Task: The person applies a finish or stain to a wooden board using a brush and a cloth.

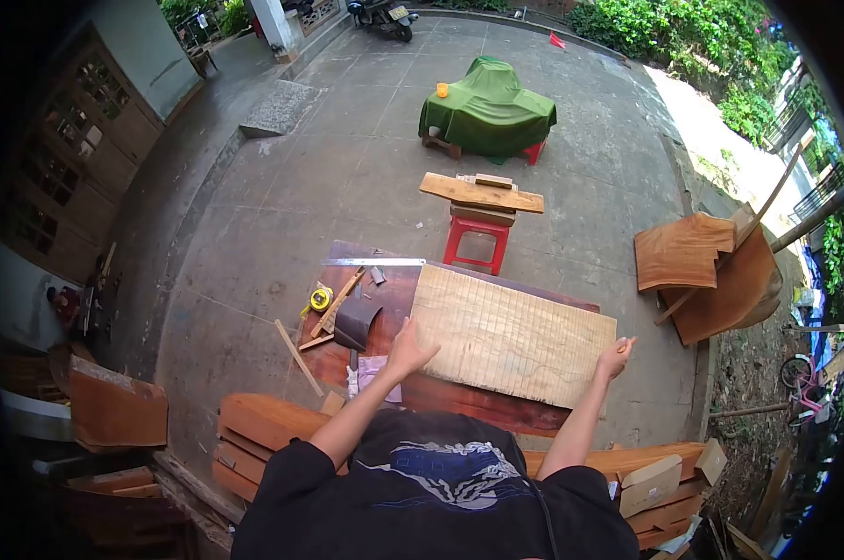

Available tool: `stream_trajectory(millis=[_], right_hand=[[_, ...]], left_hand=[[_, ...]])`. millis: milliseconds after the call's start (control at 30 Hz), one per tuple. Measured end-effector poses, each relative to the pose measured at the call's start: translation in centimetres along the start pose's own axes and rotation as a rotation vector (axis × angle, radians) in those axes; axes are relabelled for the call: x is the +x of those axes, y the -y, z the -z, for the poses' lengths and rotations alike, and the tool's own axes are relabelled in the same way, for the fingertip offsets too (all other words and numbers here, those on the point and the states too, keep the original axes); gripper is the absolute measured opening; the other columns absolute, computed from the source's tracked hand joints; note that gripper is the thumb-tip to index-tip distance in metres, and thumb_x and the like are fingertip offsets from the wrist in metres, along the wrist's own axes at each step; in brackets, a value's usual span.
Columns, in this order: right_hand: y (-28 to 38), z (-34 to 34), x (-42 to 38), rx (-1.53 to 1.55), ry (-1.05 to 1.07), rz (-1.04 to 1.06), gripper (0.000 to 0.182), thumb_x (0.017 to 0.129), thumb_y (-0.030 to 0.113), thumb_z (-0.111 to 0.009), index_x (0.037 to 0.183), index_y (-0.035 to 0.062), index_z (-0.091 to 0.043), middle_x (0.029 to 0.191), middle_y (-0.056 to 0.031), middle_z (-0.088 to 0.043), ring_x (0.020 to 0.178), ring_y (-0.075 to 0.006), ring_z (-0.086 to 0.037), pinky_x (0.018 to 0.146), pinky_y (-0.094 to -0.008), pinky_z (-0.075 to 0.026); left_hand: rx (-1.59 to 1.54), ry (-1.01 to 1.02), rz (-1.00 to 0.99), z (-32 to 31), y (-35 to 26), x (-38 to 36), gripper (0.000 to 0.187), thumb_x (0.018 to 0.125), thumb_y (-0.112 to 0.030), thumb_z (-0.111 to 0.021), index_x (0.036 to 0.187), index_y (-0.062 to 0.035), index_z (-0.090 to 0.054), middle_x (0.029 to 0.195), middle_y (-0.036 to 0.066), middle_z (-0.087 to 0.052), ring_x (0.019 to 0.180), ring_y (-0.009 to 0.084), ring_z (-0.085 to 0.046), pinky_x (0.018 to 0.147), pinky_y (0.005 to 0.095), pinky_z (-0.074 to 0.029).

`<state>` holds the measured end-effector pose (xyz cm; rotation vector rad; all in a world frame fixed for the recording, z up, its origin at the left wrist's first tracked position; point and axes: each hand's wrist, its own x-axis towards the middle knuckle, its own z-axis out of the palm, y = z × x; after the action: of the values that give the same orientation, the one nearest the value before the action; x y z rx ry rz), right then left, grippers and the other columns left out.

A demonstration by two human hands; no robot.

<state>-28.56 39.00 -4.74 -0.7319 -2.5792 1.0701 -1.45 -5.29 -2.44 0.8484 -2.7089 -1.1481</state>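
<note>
While we are leaning over the counter (pixel 385 280) at frame centre, our left hand (pixel 409 347) is pressing open fingers on the pale board's (pixel 511 336) left edge; our right hand (pixel 614 359) is pinching a pencil (pixel 625 345) at its right edge, marking seemingly just beginning.
</note>
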Motion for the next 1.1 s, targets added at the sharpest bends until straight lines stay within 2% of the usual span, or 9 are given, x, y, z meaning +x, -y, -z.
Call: stream_trajectory(millis=[100, 167, 333, 467, 567, 633, 833, 900, 1100], right_hand=[[7.9, -0.1, -5.1, 0.253, 0.035, 0.291, 0.046, 0.114, 0.034, -0.048, 0.146, 0.0038, -0.063, 0.122, -0.02, -0.075, 0.11, -0.0375, -0.073, 0.093, -0.0438, -0.055], [12.6, 0.8, -9.3, 0.372, 0.353, 0.252, 0.037, 0.112, 0.028, -0.055, 0.132, 0.0006, -0.071, 0.105, -0.0149, -0.077, 0.095, -0.0317, -0.073, 0.085, -0.0395, -0.055], [14.9, 2.9, -13.4, 0.106, 0.751, 0.788, 0.026, 0.107, 0.019, -0.063, 0.116, -0.0011, -0.076, 0.098, -0.016, -0.075, 0.083, -0.0289, -0.07, 0.077, -0.0375, -0.053], [10.3, 4.0, -8.7, 0.026, 0.509, 0.622, 0.03, 0.107, 0.024, -0.061, 0.112, -0.0014, -0.076, 0.096, -0.0194, -0.075, 0.086, -0.0335, -0.072, 0.078, -0.0417, -0.054], [8.9, 5.0, -7.1, -0.102, 0.377, 0.433, 0.035, 0.107, 0.028, -0.058, 0.111, -0.0016, -0.076, 0.097, -0.0226, -0.075, 0.09, -0.0388, -0.073, 0.08, -0.046, -0.054], [10.2, 4.8, -7.1, -0.148, 0.348, 0.332, 0.036, 0.107, 0.03, -0.057, 0.109, -0.0015, -0.076, 0.1, -0.0256, -0.074, 0.095, -0.044, -0.072, 0.083, -0.0495, -0.055], [15.9, -2.7, -18.5, -0.127, 0.652, 0.824, 0.03, 0.104, 0.024, -0.058, 0.106, -0.0009, -0.073, 0.102, -0.0286, -0.072, 0.096, -0.0482, -0.07, 0.085, -0.0531, -0.056], [18.0, -1.8, -21.8, -0.063, 0.938, 0.97, 0.026, 0.103, 0.02, -0.06, 0.112, -0.0002, -0.074, 0.118, -0.0248, -0.073, 0.105, -0.0453, -0.069, 0.092, -0.0495, -0.056], [14.1, 2.4, -15.1, -0.042, 0.894, 0.606, 0.027, 0.107, 0.017, -0.057, 0.12, 0.0015, -0.075, 0.123, -0.0255, -0.074, 0.111, -0.0396, -0.073, 0.095, -0.0438, -0.056]], left_hand=[[-0.013, -0.001, 0.124, -1.1, 0.5, -0.7, 0.097, 0.082, -0.042, -0.086, 0.15, 0.0141, -0.045, 0.154, 0.036, -0.051, 0.143, 0.0461, -0.052, 0.118, 0.0484, -0.044], [-0.118, 0.011, 0.134, -0.4, -0.7, -0.8, 0.095, 0.083, -0.046, -0.084, 0.148, 0.0134, -0.049, 0.147, 0.036, -0.057, 0.139, 0.0456, -0.056, 0.116, 0.0485, -0.046], [-0.097, 0.054, 0.113, 0.0, -1.4, -1.9, 0.092, 0.083, -0.05, -0.082, 0.147, 0.0104, -0.054, 0.14, 0.037, -0.062, 0.131, 0.0464, -0.063, 0.111, 0.0494, -0.051], [-0.063, 0.218, 0.032, 2.2, -1.2, -2.9, 0.093, 0.082, -0.043, -0.083, 0.15, 0.0104, -0.049, 0.143, 0.039, -0.058, 0.127, 0.0485, -0.065, 0.107, 0.049, -0.055], [0.11, 0.132, -0.222, -0.3, 2.3, -3.2, 0.096, 0.081, -0.037, -0.083, 0.153, 0.0117, -0.042, 0.15, 0.04, -0.05, 0.125, 0.0485, -0.065, 0.105, 0.0481, -0.056], [0.183, 0.236, -0.168, 0.6, 1.2, -3.1, 0.097, 0.081, -0.036, -0.083, 0.153, 0.0125, -0.039, 0.154, 0.041, -0.045, 0.123, 0.0491, -0.066, 0.104, 0.0481, -0.057], [0.294, 0.274, -0.147, 0.7, -0.2, -3.0, 0.096, 0.086, -0.039, -0.083, 0.153, 0.0128, -0.039, 0.16, 0.038, -0.037, 0.135, 0.0502, -0.056, 0.107, 0.0491, -0.055], [0.348, 0.238, -0.162, 0.0, 0.2, -3.1, 0.095, 0.086, -0.04, -0.083, 0.153, 0.0127, -0.04, 0.162, 0.037, -0.035, 0.142, 0.0507, -0.049, 0.109, 0.0504, -0.053], [0.464, 0.191, -0.196, 0.3, -0.8, -3.2, 0.088, 0.087, -0.041, -0.083, 0.147, 0.0143, -0.048, 0.164, 0.035, -0.034, 0.149, 0.0515, -0.04, 0.11, 0.0526, -0.052]])
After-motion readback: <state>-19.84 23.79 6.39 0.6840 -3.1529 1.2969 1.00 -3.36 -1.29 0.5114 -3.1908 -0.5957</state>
